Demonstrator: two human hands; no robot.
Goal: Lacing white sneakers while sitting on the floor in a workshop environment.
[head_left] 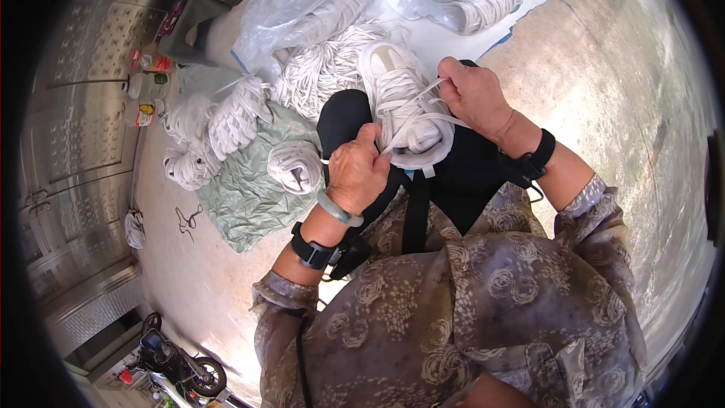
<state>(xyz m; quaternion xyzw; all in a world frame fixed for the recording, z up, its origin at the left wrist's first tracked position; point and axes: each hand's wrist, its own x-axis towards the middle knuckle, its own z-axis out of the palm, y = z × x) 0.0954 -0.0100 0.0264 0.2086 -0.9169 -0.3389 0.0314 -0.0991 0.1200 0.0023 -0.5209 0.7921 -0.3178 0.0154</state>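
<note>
Over on the left there's a green cloth [249, 196] on the ground with bundles of white laces [219, 125] piled on it, and one rolled bundle [296, 166] just beside the left hand [356, 175]. That hand's fingers are closed, pinching a white shoelace [411, 122] right at the near end of the shoe. The white sneaker [400, 98] sits on the lap between both hands. The right hand [474, 94] is closed too, gripping the lace's other end beside the shoe's right edge.
</note>
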